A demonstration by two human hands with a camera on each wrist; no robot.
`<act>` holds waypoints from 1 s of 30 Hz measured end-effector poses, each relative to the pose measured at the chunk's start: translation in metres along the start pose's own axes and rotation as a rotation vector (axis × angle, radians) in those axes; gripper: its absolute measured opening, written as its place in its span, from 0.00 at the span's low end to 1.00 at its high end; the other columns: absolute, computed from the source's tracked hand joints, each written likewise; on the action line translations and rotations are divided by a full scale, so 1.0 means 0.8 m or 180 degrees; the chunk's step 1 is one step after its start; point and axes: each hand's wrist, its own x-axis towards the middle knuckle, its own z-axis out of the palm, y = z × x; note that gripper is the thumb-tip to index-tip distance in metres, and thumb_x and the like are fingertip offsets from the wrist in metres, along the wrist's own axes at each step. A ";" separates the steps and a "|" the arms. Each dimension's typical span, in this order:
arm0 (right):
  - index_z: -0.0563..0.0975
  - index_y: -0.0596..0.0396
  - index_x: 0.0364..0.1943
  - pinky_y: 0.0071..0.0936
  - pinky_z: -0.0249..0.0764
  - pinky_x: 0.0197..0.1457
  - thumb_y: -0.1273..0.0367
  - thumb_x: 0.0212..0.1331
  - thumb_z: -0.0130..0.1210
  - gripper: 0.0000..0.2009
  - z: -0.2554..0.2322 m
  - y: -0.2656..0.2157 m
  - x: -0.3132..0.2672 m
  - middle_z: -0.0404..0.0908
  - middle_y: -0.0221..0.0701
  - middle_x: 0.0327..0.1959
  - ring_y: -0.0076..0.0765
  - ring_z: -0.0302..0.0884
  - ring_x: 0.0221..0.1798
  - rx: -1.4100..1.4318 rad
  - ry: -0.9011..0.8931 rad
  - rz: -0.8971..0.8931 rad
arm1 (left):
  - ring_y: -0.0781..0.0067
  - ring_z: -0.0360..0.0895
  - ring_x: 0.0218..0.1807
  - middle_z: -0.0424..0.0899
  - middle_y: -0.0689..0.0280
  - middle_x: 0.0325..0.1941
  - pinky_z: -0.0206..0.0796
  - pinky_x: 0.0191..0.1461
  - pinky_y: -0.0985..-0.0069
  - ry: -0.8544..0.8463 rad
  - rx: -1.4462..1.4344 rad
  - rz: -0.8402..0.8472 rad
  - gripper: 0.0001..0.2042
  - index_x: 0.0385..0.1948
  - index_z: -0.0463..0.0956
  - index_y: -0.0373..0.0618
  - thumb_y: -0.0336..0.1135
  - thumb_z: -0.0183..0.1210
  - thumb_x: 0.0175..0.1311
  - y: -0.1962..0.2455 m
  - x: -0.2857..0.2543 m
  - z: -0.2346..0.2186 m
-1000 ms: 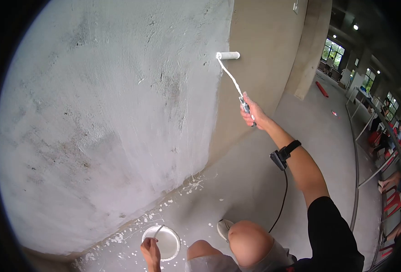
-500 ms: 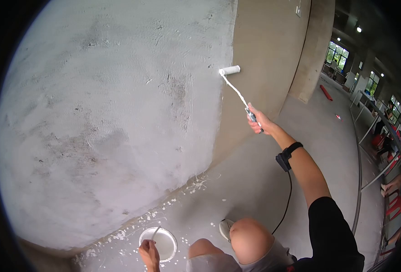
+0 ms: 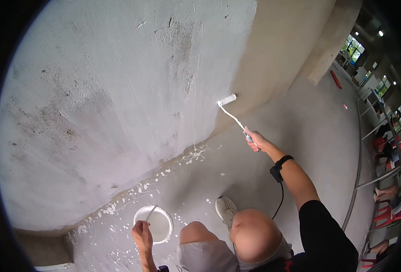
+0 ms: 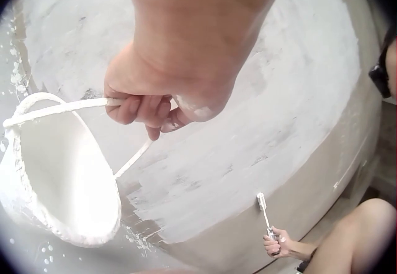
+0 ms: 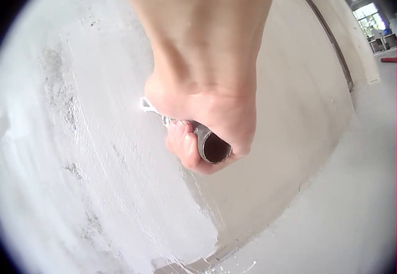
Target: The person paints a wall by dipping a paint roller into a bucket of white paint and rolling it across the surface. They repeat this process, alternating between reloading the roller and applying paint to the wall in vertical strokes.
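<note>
My right hand (image 3: 257, 140) grips the handle of a paint roller (image 3: 227, 100), whose white sleeve lies against the wall low down, at the border between white paint and bare tan plaster. In the right wrist view the fingers of that hand (image 5: 198, 134) wrap the handle, its hollow end (image 5: 217, 148) facing the camera. With curled fingers my left hand (image 3: 142, 235) holds the paint-coated bail of a bucket (image 3: 171, 226) of white paint. The left wrist view shows the bail (image 4: 65, 107) running through those fingers and the bucket mouth (image 4: 93, 240) tilted.
White splatters (image 3: 114, 206) dot the grey floor along the wall's foot. The white-painted wall (image 3: 118, 59) shows rough dark patches. A cable hangs from the right wrist camera (image 3: 276, 173). Far right, a metal railing (image 3: 377, 177) stands before red chairs (image 3: 386, 213) and seated people.
The roller has moved down the wall along the paint border, my right hand lowering with it. The head view has tilted downward. My left hand keeps its hold on the bail.
</note>
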 end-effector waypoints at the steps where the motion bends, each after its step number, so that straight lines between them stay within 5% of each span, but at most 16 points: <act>1: 0.61 0.48 0.18 0.25 0.48 0.12 0.36 0.66 0.35 0.31 0.000 0.009 0.007 0.54 0.22 0.10 0.22 0.46 0.09 -0.0017 -0.0033 0.0050 | 0.80 0.61 0.19 0.68 0.65 0.13 0.53 0.24 0.74 -0.0005 0.0000 0.0012 0.11 0.23 0.76 0.33 0.32 0.51 0.58 0.006 0.001 0.001; 7: 0.63 0.50 0.19 0.28 0.51 0.12 0.39 0.67 0.38 0.30 0.018 0.074 0.060 0.59 0.25 0.12 0.25 0.50 0.09 -0.0156 -0.0097 0.0672 | 0.83 0.59 0.19 0.67 0.67 0.14 0.50 0.24 0.76 -0.0076 0.0003 -0.0095 0.11 0.24 0.75 0.33 0.32 0.52 0.61 0.017 0.010 0.012; 18: 0.65 0.52 0.22 0.26 0.52 0.12 0.46 0.71 0.35 0.26 0.051 0.105 0.121 0.59 0.25 0.11 0.24 0.52 0.08 -0.0714 -0.0183 0.0357 | 0.85 0.56 0.20 0.65 0.70 0.15 0.47 0.24 0.77 -0.0171 0.0050 -0.0225 0.10 0.25 0.76 0.34 0.32 0.52 0.61 0.032 0.018 0.018; 24: 0.66 0.52 0.22 0.24 0.53 0.13 0.44 0.70 0.37 0.28 0.014 0.020 0.027 0.62 0.24 0.12 0.21 0.54 0.09 -0.0765 0.0093 0.0330 | 0.86 0.57 0.20 0.63 0.74 0.15 0.48 0.24 0.80 -0.0249 -0.0058 -0.0193 0.10 0.25 0.76 0.36 0.33 0.52 0.62 0.026 0.020 0.036; 30: 0.67 0.51 0.22 0.22 0.53 0.12 0.42 0.68 0.38 0.28 -0.015 -0.062 -0.041 0.61 0.21 0.12 0.18 0.52 0.09 -0.0804 0.0336 -0.0057 | 0.81 0.62 0.22 0.69 0.65 0.16 0.56 0.27 0.77 -0.0352 -0.0052 -0.0202 0.12 0.26 0.76 0.33 0.34 0.52 0.61 0.024 0.017 0.040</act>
